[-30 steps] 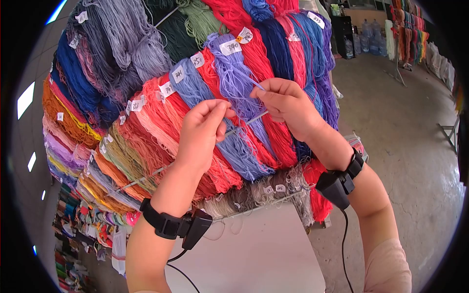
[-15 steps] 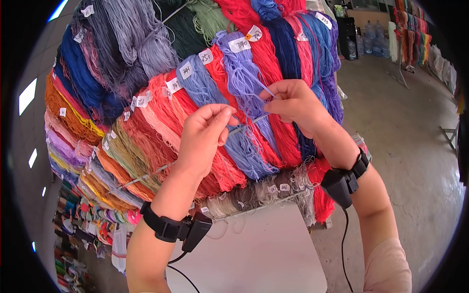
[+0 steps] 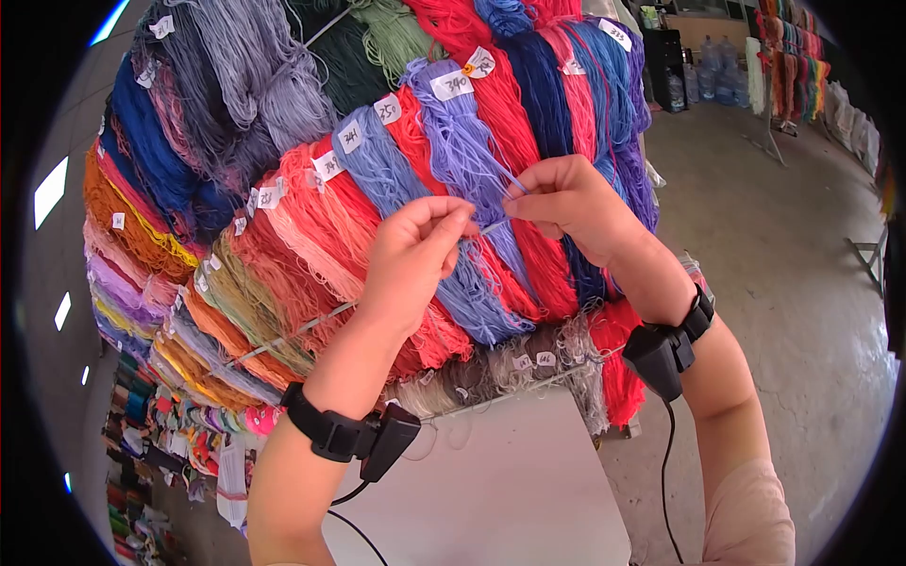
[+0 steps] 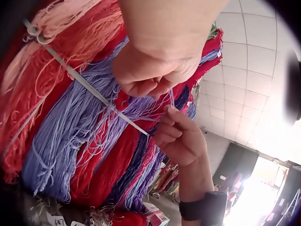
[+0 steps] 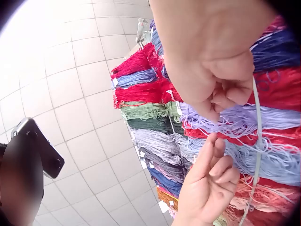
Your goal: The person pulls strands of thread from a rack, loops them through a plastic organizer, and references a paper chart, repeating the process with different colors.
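Purple yarn [image 3: 455,132] hangs in a skein tagged 340, among red and blue skeins. My right hand [image 3: 580,212] pinches a few of its purple strands between thumb and forefinger, above the pale rod across the skeins. Close to its left, my left hand [image 3: 411,259] has thumb and forefinger pressed together. In the left wrist view a purple strand [image 4: 172,98] spans the small gap between my left hand [image 4: 157,70] and my right hand [image 4: 181,139]; the left fingertips' hold on it is partly hidden. The right wrist view shows both hands' fingertips close together beside the yarn.
Skeins in many colours with paper number tags surround the hands. Below is a white board [image 3: 491,481]. Grey skeins [image 3: 491,375] hang along its far edge. Water bottles [image 3: 722,71] and another yarn rack [image 3: 788,57] stand at the back right.
My left hand has moved right, its fingertips now nearer to my right hand. The right hand has shifted slightly down and right, with purple strands still pinched.
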{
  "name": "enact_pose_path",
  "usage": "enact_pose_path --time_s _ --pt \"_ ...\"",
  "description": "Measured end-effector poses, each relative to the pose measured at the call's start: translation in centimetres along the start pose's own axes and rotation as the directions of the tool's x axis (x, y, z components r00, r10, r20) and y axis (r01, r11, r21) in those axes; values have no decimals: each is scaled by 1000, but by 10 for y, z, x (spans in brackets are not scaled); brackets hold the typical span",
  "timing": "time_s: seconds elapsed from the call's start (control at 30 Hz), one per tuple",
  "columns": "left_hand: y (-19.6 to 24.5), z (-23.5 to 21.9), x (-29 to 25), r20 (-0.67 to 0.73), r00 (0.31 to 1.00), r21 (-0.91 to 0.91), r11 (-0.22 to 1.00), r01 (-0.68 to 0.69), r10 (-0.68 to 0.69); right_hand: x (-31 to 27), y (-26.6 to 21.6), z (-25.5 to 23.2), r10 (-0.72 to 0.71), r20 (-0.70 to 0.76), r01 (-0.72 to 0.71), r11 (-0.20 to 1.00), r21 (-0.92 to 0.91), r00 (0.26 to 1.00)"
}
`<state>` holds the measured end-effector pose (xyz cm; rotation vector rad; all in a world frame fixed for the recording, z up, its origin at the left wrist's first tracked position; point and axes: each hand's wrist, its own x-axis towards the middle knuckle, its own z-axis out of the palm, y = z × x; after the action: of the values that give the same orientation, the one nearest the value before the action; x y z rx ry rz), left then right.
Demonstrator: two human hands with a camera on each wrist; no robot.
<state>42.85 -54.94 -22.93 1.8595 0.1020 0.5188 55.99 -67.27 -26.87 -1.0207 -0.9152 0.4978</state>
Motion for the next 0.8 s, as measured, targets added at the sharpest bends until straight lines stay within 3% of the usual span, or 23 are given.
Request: enact_pose_path --time_s 0.17,0.2,0.3,0.33,0.43,0.5,0.6,0.7,0.77,0.8 --pt "-6 16 15 56 998 72 997 0 -4 -2 3 2 -17 93 -2 979 203 996" --pt "-9 20 20 48 995 119 989 -88 83 -2 3 2 -22 116 -7 971 240 993" --pt "-10 18 25 -14 1000 263 965 -17 22 -4 1 1 -40 125 8 969 248 991" --pt "-19 12 29 -27 991 403 909 -107 129 -6 0 0 -16 142 -16 976 219 990" --pt "-24 -15 18 -95 915 756 626 -190 392 -7 2 -3 -18 153 -21 968 250 988" --pt "-23 -40 6 -268 950 653 755 56 161 -11 5 -4 -56 175 17 976 216 983" --pt "-15 -44 -16 -432 900 228 972 51 54 -12 4 6 -123 194 107 990 88 973" --pt "4 -20 -28 -205 977 10 998 -56 57 -9 3 20 -157 218 164 986 -18 963" --pt "22 3 -22 -177 979 -187 980 64 -98 -6 5 29 -184 202 203 976 -79 962" --pt "25 6 -16 -114 986 -242 966 94 -124 -5 5 29 -192 260 239 957 -163 946"
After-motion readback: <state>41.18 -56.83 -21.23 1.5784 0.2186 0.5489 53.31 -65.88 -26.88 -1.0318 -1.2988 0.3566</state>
